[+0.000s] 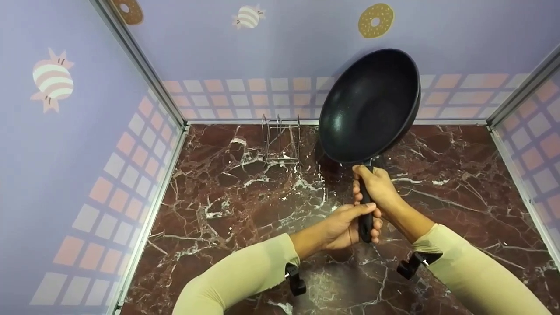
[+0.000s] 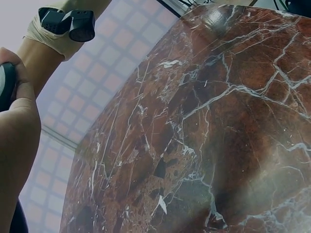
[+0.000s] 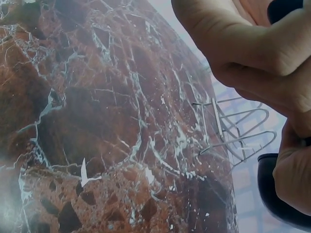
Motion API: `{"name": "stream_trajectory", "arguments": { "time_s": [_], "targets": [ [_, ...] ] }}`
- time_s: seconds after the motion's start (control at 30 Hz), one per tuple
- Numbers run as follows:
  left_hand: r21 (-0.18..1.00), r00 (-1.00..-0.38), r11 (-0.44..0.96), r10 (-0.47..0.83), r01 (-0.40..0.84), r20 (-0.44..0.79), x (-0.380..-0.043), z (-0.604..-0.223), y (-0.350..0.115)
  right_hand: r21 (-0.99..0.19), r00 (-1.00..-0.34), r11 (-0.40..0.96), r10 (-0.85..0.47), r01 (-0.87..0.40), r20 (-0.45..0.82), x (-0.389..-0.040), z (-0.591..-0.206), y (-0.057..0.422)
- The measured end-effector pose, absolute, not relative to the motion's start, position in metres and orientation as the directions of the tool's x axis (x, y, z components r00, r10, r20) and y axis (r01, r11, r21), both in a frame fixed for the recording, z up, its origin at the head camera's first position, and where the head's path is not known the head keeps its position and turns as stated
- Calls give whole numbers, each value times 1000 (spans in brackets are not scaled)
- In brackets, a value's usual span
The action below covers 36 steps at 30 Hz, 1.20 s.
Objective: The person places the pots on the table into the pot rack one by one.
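A black frying pan (image 1: 372,109) with deep sides is held up above the marble-patterned counter, tilted so its inside shows in the head view. Both hands grip its black handle (image 1: 365,223). My right hand (image 1: 378,186) holds the part nearest the pan, thumb along the top. Lower down, my left hand (image 1: 348,225) wraps the handle near its end. In the left wrist view, part of the left hand (image 2: 22,97) shows at the left edge. The right wrist view shows curled fingers (image 3: 262,48) and a bit of the dark pan (image 3: 272,194).
A wire rack (image 1: 282,142) stands on the counter (image 1: 245,210) at the back, left of the pan. White flecks lie scattered near it. Patterned panels (image 1: 280,43) close in the back and both sides. Each sleeve carries a small black camera mount (image 1: 295,280).
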<state>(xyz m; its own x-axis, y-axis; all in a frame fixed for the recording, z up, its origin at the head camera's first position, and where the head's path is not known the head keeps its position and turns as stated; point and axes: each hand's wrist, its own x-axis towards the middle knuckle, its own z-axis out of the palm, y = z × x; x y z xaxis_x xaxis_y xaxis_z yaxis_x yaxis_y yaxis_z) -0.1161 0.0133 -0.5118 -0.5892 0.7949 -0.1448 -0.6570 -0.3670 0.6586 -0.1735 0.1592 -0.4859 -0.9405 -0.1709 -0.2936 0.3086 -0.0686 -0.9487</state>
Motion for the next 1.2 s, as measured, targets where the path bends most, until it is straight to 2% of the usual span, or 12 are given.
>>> {"name": "stream_trajectory", "arguments": {
  "time_s": [0.43,0.77,1.2],
  "targets": [
    [684,-638,-381,753,-622,-161,-112,-506,4,-962,-955,-5,-123,271,-269,-175,-480,143],
    [700,-721,-421,665,-577,-194,-109,-502,-3,-975,-972,51,-90,214,-218,-180,-475,131],
    [716,-705,-383,676,-584,-213,-109,-499,-18,-978,-975,75,-91,196,-202,-179,-474,117]
  ]
}}
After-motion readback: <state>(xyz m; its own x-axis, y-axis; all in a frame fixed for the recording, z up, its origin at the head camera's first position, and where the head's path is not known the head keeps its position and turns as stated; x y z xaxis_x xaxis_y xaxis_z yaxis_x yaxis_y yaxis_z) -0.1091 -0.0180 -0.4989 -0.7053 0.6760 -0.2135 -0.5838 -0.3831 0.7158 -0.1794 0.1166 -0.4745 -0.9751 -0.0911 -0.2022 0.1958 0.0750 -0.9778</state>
